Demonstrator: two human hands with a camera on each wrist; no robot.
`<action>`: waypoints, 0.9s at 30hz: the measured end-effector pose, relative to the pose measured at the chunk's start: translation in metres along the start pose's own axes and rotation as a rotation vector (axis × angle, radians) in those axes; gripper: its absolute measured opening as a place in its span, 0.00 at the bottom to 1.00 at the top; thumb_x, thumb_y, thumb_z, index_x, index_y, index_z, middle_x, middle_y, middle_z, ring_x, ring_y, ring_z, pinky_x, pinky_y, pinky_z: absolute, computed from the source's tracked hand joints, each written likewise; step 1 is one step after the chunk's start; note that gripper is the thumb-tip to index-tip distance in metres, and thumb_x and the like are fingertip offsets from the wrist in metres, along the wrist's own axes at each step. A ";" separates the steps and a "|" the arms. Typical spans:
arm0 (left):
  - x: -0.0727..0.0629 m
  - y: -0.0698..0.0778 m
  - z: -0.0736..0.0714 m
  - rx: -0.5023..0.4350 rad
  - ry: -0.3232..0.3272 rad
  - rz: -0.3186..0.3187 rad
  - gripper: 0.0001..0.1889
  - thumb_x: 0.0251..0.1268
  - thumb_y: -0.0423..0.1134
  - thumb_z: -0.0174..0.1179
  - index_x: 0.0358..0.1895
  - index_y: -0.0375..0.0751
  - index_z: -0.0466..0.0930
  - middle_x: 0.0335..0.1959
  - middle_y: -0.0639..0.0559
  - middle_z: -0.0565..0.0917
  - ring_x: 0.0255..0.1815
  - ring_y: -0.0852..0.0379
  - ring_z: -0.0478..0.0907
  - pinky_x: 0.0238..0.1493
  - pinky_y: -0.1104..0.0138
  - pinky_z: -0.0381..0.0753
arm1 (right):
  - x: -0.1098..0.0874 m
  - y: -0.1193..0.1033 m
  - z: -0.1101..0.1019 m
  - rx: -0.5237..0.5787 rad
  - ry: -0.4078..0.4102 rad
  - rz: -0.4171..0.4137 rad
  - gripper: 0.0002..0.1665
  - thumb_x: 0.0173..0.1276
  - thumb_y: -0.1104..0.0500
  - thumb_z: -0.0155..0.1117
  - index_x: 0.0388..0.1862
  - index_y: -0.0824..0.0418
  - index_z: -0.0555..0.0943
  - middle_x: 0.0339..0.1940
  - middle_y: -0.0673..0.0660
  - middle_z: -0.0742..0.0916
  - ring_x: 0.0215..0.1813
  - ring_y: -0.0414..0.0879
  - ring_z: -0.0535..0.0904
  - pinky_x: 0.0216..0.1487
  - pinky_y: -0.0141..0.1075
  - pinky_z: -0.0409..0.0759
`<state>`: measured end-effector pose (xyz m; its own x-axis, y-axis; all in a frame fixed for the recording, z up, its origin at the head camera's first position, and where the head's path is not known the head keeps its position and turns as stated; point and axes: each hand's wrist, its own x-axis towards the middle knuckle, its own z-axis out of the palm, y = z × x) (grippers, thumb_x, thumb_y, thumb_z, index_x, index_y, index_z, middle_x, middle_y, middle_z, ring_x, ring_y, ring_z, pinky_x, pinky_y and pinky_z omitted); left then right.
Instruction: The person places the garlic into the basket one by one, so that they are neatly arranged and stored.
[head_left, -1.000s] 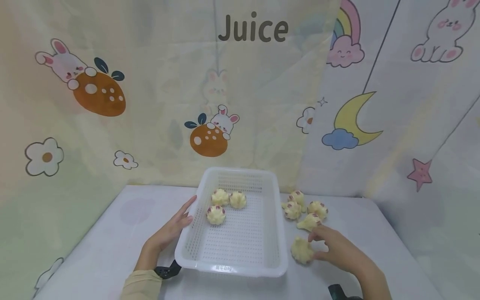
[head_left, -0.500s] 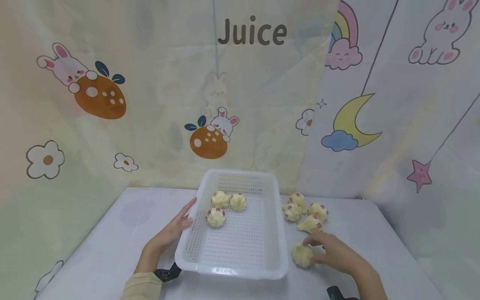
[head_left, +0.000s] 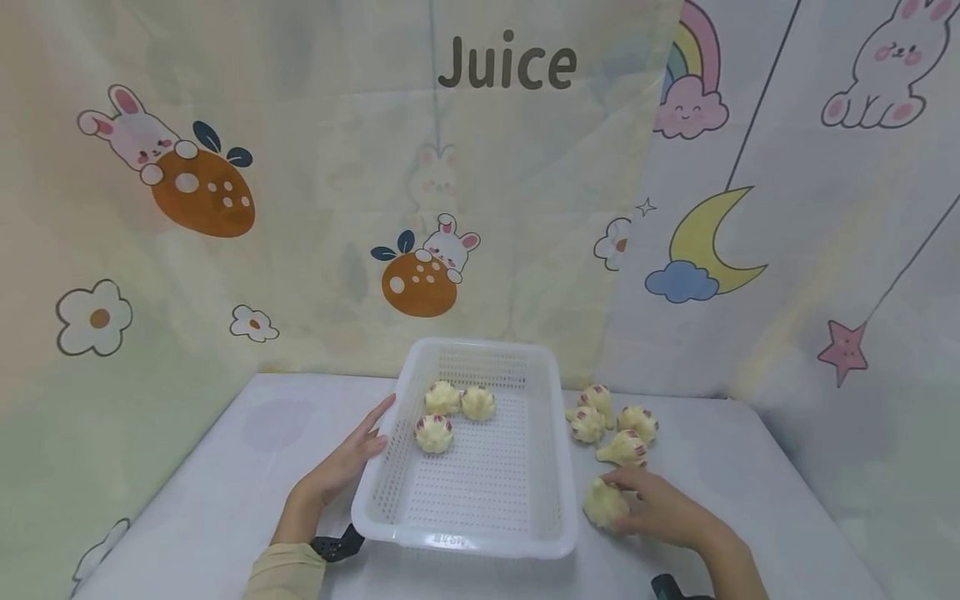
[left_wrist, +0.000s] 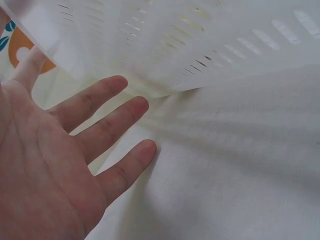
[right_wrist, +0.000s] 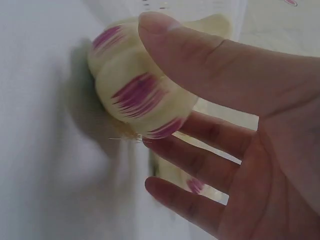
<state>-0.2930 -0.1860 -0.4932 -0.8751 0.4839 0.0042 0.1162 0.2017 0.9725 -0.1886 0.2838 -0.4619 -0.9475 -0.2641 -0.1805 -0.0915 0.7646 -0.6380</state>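
My right hand (head_left: pixel 663 510) pinches a garlic bulb (head_left: pixel 602 503) beside the right wall of the white plastic basket. The right wrist view shows the thumb over the purple-streaked bulb (right_wrist: pixel 137 92), with fingers behind it. My left hand (head_left: pixel 336 468) touches the basket's left rim with finger and thumb. In the left wrist view, several of its fingers stretch out straight beneath the slotted wall (left_wrist: pixel 215 40). Inside the basket (head_left: pixel 465 543), three garlic bulbs (head_left: pixel 434 433) sit toward the back left.
Several more garlic bulbs (head_left: pixel 624 448) lie clustered on the white table (head_left: pixel 225 500) to the right of the basket. A printed cloth backdrop (head_left: pixel 315 250) hangs right behind the table. Dark wrist devices (head_left: pixel 337 546) are worn on both arms.
My right hand has moved slightly left and its thumb and fingers have closed around the near garlic bulb. The left hand and the basket have stayed in place.
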 end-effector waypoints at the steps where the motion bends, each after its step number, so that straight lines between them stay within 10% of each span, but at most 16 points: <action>1: 0.000 -0.001 0.000 0.001 -0.003 0.001 0.32 0.73 0.50 0.43 0.75 0.71 0.40 0.76 0.42 0.55 0.66 0.35 0.68 0.59 0.41 0.70 | 0.001 0.001 0.001 -0.003 0.000 -0.004 0.38 0.49 0.43 0.74 0.58 0.56 0.76 0.60 0.61 0.79 0.61 0.62 0.74 0.56 0.58 0.73; 15: 0.001 -0.004 -0.003 -0.005 -0.036 0.020 0.33 0.71 0.54 0.44 0.74 0.74 0.38 0.74 0.39 0.58 0.63 0.37 0.71 0.56 0.45 0.75 | 0.011 0.013 0.011 0.036 0.073 -0.064 0.43 0.56 0.43 0.70 0.64 0.65 0.70 0.66 0.70 0.71 0.62 0.66 0.73 0.57 0.51 0.76; 27: 0.002 -0.006 -0.002 -0.001 -0.019 0.013 0.33 0.71 0.54 0.43 0.74 0.74 0.38 0.75 0.42 0.55 0.65 0.37 0.70 0.58 0.43 0.72 | 0.017 0.017 0.010 0.124 0.125 0.067 0.38 0.61 0.40 0.64 0.60 0.59 0.63 0.63 0.65 0.74 0.59 0.63 0.76 0.56 0.50 0.78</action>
<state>-0.2965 -0.1879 -0.4980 -0.8642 0.5030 0.0125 0.1273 0.1945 0.9726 -0.2032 0.2865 -0.4837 -0.9816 -0.1335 -0.1364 0.0047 0.6974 -0.7167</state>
